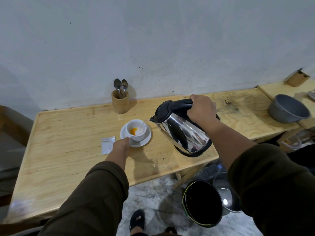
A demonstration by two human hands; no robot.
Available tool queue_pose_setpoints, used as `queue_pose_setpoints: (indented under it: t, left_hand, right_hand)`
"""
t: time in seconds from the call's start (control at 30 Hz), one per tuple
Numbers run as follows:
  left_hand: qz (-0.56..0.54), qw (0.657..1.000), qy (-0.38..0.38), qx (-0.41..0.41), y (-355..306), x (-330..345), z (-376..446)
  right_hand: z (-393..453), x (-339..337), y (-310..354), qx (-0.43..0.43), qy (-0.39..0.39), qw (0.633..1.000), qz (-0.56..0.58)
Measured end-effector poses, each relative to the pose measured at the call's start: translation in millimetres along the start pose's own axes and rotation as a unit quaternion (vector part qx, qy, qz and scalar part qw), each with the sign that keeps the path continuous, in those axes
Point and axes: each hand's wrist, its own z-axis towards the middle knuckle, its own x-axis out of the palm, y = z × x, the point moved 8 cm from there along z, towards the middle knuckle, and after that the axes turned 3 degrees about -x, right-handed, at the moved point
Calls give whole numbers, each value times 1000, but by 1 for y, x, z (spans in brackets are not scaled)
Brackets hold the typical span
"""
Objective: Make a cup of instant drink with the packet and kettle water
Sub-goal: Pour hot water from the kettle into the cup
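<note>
The right hand (202, 109) grips the handle of the tilted kettle (182, 128); its spout hangs just over the cup (137, 130), so the gap beneath the grip is blocked by cup and saucer (146, 139). The left hand (121, 145) closes the saucer's near side, with the packet (108, 144) just beyond it. Behind the grip only the spoon holder (120, 103) stands by the wall. The table (68, 150) lies bare toward its near left.

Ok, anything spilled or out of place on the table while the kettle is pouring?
A small wet patch lies on the table near its front edge, below the kettle. The pour itself lands inside the cup. The opened packet lies flat beside the saucer. Nothing else stands out.
</note>
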Motion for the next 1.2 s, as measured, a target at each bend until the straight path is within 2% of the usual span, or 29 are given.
queue_pose_setpoints:
  t: [1.2]
  left_hand:
    - [-21, 1000, 0, 1, -5, -1, -15]
  right_hand:
    - [3, -3, 12, -25, -19, 998, -57]
